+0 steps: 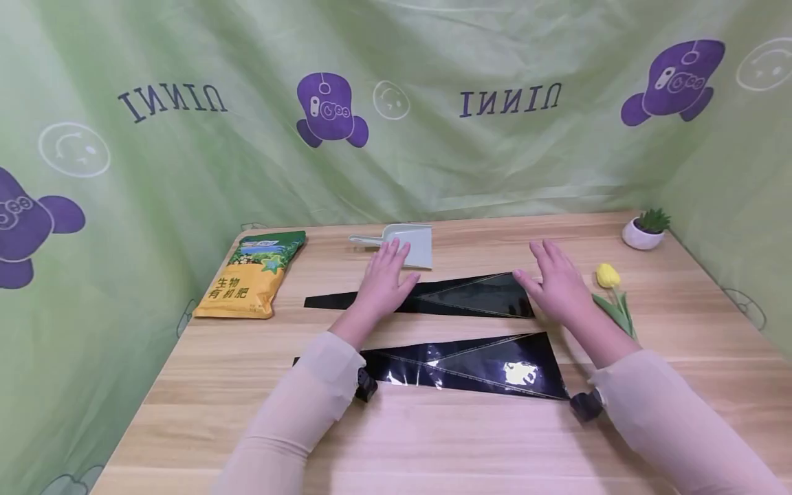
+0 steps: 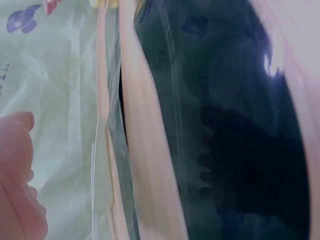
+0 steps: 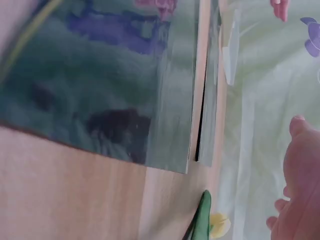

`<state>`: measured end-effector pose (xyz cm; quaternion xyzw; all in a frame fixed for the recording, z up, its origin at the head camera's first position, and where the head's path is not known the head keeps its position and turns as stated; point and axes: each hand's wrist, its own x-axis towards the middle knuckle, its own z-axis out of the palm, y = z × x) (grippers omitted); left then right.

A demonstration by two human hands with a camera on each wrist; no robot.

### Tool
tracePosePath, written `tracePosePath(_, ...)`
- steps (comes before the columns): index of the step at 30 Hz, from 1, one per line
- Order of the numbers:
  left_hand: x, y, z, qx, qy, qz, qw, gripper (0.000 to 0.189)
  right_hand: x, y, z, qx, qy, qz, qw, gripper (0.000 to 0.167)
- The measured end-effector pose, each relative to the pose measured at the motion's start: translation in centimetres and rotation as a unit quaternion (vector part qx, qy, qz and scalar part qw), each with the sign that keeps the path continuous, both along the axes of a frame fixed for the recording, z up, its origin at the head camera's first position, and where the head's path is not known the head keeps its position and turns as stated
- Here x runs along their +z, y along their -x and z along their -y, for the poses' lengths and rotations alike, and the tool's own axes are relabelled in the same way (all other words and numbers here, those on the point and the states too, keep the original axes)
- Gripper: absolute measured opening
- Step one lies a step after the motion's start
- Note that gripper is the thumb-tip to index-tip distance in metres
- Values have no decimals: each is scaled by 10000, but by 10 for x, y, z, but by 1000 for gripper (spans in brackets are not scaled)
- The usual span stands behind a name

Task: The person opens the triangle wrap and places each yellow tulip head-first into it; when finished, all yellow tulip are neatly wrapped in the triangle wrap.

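Observation:
Two black glossy tapered sleeves lie flat on the table, one behind the other, their wide ends to the right. Over the far sleeve in the head view is my left hand, fingers extended and nothing held. At that sleeve's wide right end, my right hand spreads its thumb from straight fingers, also holding nothing. The near sleeve lies below my wrists and fills much of both wrist views, with reflections on its surface. A yellow tulip with green leaves lies just right of my right hand, its stem partly behind my forearm.
A yellow and green bag with Chinese lettering lies at the left. A pale dustpan sits at the back middle, behind my left hand. A small potted succulent stands at the back right corner. Green printed cloth encloses the wooden table.

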<state>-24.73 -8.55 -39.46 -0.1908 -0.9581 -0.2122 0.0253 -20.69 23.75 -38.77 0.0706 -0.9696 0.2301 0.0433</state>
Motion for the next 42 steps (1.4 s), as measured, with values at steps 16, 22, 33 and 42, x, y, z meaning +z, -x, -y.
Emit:
tracePosePath(16,-28,-5,-68,-693,-659,519,9941,55,1,-36,-45,-466,1431,-168,9885,59)
tracePosePath(22,-36,0,-80,-775,-319,701,9940,45,2,-49,-73,-597,1417,306,9876,58)
tracePosePath(33,-45,2,-89,-710,-124,571,9958,42,-6,-64,-117,-806,693,692,9919,51)
tracePosePath(42,-53,5,-80,-473,-153,604,9969,41,-17,-72,-149,-683,478,1373,9870,49)
